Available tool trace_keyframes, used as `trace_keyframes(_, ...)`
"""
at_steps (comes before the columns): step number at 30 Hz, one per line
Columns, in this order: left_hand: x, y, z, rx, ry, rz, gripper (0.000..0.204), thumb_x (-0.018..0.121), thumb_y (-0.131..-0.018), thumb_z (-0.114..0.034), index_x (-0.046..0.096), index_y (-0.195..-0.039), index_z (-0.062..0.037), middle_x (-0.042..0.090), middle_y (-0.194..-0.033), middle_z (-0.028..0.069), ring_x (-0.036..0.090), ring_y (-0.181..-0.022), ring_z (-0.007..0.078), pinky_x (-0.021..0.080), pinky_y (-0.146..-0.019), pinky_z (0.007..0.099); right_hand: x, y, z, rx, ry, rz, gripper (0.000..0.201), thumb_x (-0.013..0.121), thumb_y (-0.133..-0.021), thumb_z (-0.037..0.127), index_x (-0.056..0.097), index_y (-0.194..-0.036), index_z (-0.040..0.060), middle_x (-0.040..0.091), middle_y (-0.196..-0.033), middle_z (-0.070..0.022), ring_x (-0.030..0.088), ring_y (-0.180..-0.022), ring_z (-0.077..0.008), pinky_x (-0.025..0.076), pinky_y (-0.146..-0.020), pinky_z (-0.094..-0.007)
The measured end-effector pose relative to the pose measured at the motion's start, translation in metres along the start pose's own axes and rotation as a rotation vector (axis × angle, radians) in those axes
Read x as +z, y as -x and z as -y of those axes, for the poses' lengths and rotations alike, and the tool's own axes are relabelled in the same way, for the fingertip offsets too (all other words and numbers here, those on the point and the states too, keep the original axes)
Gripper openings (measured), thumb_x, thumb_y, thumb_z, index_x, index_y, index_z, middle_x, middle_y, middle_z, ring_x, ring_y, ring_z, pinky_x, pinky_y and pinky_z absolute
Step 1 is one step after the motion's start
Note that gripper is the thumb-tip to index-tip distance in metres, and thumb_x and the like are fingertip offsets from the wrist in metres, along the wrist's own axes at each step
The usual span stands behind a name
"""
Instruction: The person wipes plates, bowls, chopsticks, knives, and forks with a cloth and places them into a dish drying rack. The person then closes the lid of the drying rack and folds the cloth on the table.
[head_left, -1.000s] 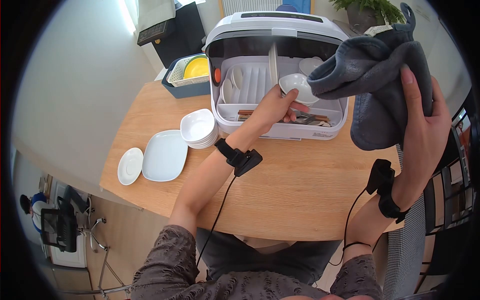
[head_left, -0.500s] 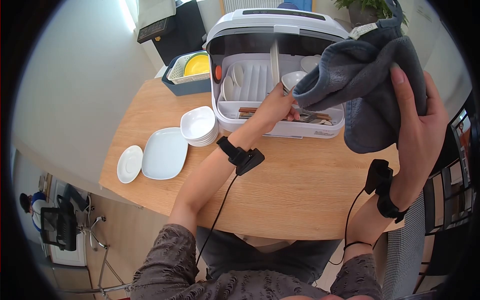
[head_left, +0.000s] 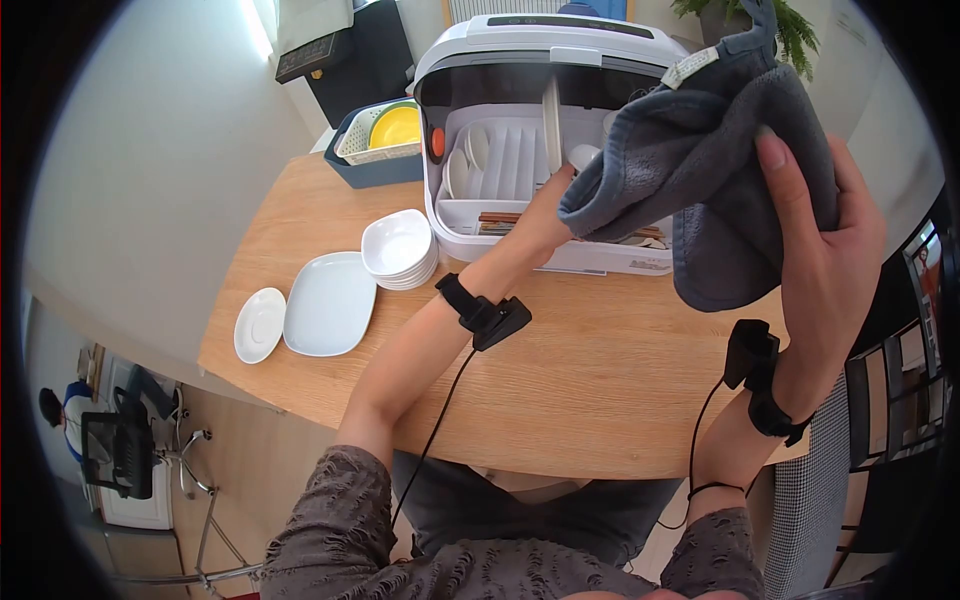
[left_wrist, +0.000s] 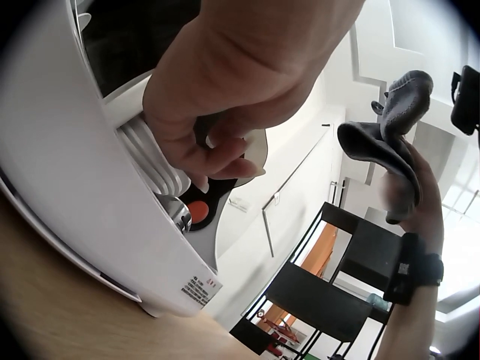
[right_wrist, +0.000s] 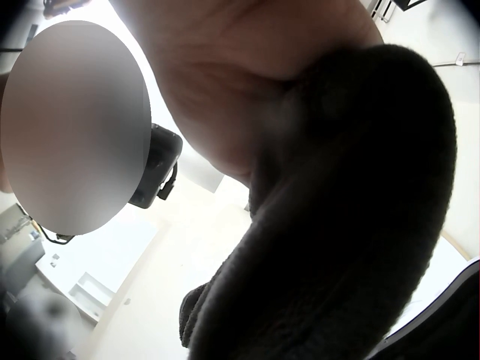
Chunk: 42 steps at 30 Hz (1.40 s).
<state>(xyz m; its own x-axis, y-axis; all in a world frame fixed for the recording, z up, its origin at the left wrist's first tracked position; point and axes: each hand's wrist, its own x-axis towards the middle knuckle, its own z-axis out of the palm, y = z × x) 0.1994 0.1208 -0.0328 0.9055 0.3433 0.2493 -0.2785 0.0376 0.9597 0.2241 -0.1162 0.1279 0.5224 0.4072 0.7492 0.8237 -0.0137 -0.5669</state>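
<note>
My left hand (left_wrist: 225,97) reaches into the white dish cabinet (head_left: 470,225). In the left wrist view its bent fingers lie right at the rims of a stack of white bowls (left_wrist: 154,161). In the head view the cloth covers those fingers, and part of a white bowl (head_left: 582,156) shows beyond them. I cannot tell whether the fingers grip a bowl. My right hand (head_left: 830,235), raised at the right, holds a bunched grey-blue cloth (head_left: 700,150), with the thumb laid on its face. The cloth hangs over the cabinet's right front and fills much of the right wrist view.
On the wooden table's left side stand stacked white bowls (head_left: 398,245), a pale square plate (head_left: 330,305) and a small saucer (head_left: 260,326). A blue bin (head_left: 370,173) sits behind them. Wooden chopsticks (head_left: 498,217) lie in the cabinet's front tray, beneath its raised dark lid.
The cloth and right hand have moved left and slightly down, covering the left fingers. The bowl pinched in my left hand a second ago has shifted back into the cabinet.
</note>
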Motion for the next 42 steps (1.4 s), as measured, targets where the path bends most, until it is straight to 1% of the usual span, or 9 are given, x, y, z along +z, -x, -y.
trace_keyframes(7,0.029,0.026,-0.070,-0.155,-0.109,0.085,0.028,0.066,-0.094,-0.017,0.063,-0.119,-0.0052,0.072,-0.102,0.0073,0.063,-0.067,0.0092,0.046,-0.054,0.0221,0.004,0.003,0.004,0.030,0.004,-0.048,0.026,0.071,-0.094,0.021,0.068,-0.106,-0.0015,0.066,-0.086,-0.0009,0.057,-0.079,-0.0056,0.045,-0.071,-0.0197)
trace_keyframes(12,0.023,0.047,-0.068,0.111,-0.131,0.158,0.054,0.068,-0.089,-0.016,0.046,-0.134,0.0041,0.070,-0.081,0.0129,0.069,-0.066,0.0176,0.052,-0.054,0.0288,0.004,0.008,0.006,0.059,-0.130,-0.027,0.027,0.069,-0.095,0.019,0.068,-0.112,-0.0022,0.068,-0.095,-0.0033,0.060,-0.086,-0.0074,0.048,-0.077,-0.0217)
trace_keyframes(16,0.001,0.090,-0.060,0.379,-0.903,0.135,0.053,0.063,-0.091,-0.016,0.043,-0.134,0.0061,0.067,-0.092,0.0209,0.068,-0.076,0.0318,0.055,-0.070,0.0409,-0.006,0.012,-0.003,0.096,-0.141,-0.079,0.035,0.067,-0.095,0.020,0.065,-0.121,-0.0041,0.069,-0.112,-0.0112,0.069,-0.097,-0.0159,0.059,-0.083,-0.0275)
trace_keyframes(18,-0.009,0.131,-0.078,0.022,-1.097,0.133,0.055,0.065,-0.090,-0.019,0.044,-0.133,0.0066,0.064,-0.106,0.0245,0.064,-0.096,0.0372,0.052,-0.086,0.0443,-0.009,0.013,0.002,0.130,-0.137,-0.117,0.038,0.068,-0.095,0.021,0.065,-0.123,-0.0041,0.068,-0.117,-0.0126,0.069,-0.098,-0.0165,0.059,-0.084,-0.0275)
trace_keyframes(25,-0.092,0.224,-0.037,0.011,-1.700,-0.183,0.057,0.070,-0.087,-0.016,0.046,-0.136,-0.0030,0.048,-0.134,0.0195,0.048,-0.120,0.0397,0.044,-0.101,0.0454,-0.016,0.014,0.012,0.224,-0.088,-0.197,0.040,0.067,-0.094,0.024,0.064,-0.124,-0.0031,0.068,-0.118,-0.0140,0.068,-0.103,-0.0163,0.057,-0.091,-0.0268)
trace_keyframes(27,-0.099,0.232,-0.041,-0.003,-1.609,-0.171,0.056,0.071,-0.086,-0.015,0.047,-0.136,-0.0043,0.048,-0.134,0.0194,0.047,-0.121,0.0399,0.044,-0.101,0.0461,-0.020,0.008,0.020,-0.137,-0.282,0.082,0.057,0.074,-0.089,0.038,0.061,-0.117,-0.0105,0.070,-0.097,-0.0183,0.072,-0.079,-0.0227,0.061,-0.064,-0.0279)
trace_keyframes(34,-0.120,0.196,-0.055,0.014,-1.565,-0.332,0.071,0.077,-0.082,-0.023,0.040,-0.141,-0.0104,0.040,-0.141,0.0228,0.040,-0.129,0.0426,0.040,-0.107,0.0477,-0.034,0.016,-0.024,-0.169,0.088,-0.007,0.045,0.070,-0.093,0.031,0.063,-0.121,-0.0036,0.070,-0.106,-0.0142,0.069,-0.096,-0.0181,0.058,-0.081,-0.0282)
trace_keyframes(39,-0.157,0.160,-0.048,-0.114,-1.596,-0.042,0.090,0.083,-0.074,-0.035,0.034,-0.145,-0.0060,0.033,-0.145,0.0266,0.036,-0.133,0.0450,0.036,-0.109,0.0517,-0.013,0.020,0.000,0.192,-0.031,-0.322,0.040,0.072,-0.092,0.024,0.066,-0.125,0.0016,0.071,-0.105,-0.0081,0.067,-0.097,-0.0124,0.055,-0.083,-0.0238)
trace_keyframes(42,-0.161,0.147,-0.043,-0.269,-1.600,0.102,0.092,0.080,-0.075,-0.042,0.033,-0.146,-0.0057,0.034,-0.145,0.0271,0.035,-0.135,0.0431,0.035,-0.110,0.0519,-0.022,0.018,-0.001,0.037,-0.068,-0.108,0.037,0.072,-0.093,0.024,0.066,-0.121,0.0011,0.070,-0.098,-0.0051,0.066,-0.089,-0.0099,0.052,-0.078,-0.0213)
